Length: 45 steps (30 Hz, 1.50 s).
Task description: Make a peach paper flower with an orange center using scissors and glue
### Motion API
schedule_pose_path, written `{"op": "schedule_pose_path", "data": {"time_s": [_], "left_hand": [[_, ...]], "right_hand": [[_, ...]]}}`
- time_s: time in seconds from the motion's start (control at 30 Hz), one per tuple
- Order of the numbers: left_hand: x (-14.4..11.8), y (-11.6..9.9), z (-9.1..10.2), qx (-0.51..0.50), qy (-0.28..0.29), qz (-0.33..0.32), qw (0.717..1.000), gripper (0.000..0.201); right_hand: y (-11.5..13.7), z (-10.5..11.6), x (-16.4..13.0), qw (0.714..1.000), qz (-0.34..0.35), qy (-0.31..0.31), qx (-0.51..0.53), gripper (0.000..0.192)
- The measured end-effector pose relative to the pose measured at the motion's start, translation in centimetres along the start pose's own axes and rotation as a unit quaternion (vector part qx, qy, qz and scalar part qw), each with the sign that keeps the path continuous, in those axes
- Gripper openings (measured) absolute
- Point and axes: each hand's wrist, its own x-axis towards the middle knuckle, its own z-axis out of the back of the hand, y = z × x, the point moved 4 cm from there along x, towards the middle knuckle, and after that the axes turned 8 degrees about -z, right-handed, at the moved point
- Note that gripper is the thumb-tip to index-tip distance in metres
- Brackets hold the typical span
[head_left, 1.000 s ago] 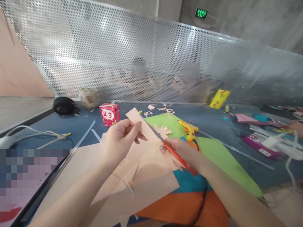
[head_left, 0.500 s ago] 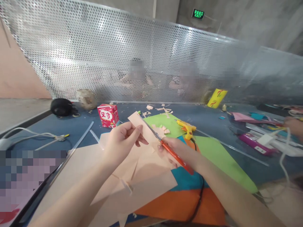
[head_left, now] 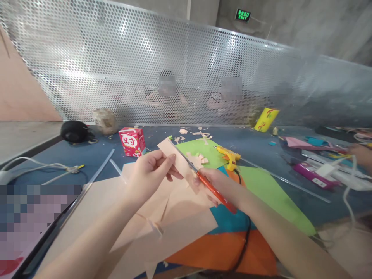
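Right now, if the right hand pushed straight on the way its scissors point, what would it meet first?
The right hand aims the orange-handled scissors up and left along the peach paper strip held by the left hand. Beyond that strip, probably the red carton, though depth is unclear.

- Bright, even light from overhead; shadows under the paper sheets on the counter [head_left: 261, 149] are faint.
- The perforated metal screen [head_left: 145, 69] throws white glare in patches (strongest at its upper middle).
- Right of the screen, the view smears into soft blur.
- Wide-angle bending curves the screen's top edge.
- Left of it, low down, a pixelated block.
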Motion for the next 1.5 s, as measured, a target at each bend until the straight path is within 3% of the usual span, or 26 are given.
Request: {"op": "schedule_pose_path", "data": {"time_s": [0.5,0.73,0.93,1.27,1.5], "left_hand": [[0.1,0.1,0.1,-0.022,0.022,0.003,1.000,0.024],[0.3,0.3,0.7,-0.042,-0.039,0.003,0.998,0.028],[0.1,0.3,0.3,-0.030,-0.005,-0.007,1.000,0.024],[0.3,0.2,0.2,-0.033,-0.005,0.005,0.999,0.025],[0.0,0.3,-0.1,-0.029,0.033,0.005,0.999,0.027]], "right_hand": [[0.4,0.0,-0.4,1.000,-0.015,-0.002,0.002,0.031],[-0.5,-0.2,0.0,1.000,-0.002,0.007,0.002,0.033],[-1.1,-0.5,0.3,0.999,-0.010,0.034,0.031,0.034],[-0.2,-0.2,0.0,1.000,0.021,0.000,0.007,0.030],[-0.6,-0.3,0.2,1.000,0.016,0.003,0.013,0.031]]}}
